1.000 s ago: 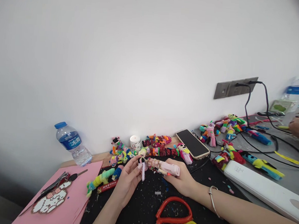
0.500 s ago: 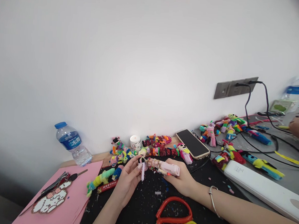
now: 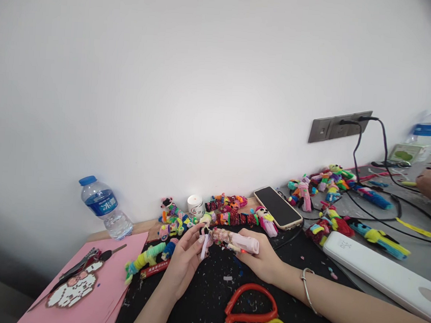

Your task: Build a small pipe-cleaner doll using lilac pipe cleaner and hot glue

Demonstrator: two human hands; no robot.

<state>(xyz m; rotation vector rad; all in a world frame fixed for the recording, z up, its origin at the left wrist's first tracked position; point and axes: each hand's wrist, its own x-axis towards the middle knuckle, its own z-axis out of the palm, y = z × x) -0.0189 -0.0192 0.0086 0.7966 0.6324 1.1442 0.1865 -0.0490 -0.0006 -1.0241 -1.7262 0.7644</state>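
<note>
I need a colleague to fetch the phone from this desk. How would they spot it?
Start at the grey wall socket plate, then look down-left to the desk edge by the wall. The phone lies flat, screen up, among colourful fuzzy craft figures: the only dark, glossy slab there.

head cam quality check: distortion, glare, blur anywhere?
Head view: wide-angle warp bends the wall socket plate and white bar; corners vignette dark. Even, soft light, weak shadows; mild sheen on the phone. Left hand and right hand on the pink decorated pen look fairly sharp; small details are soft.
</note>
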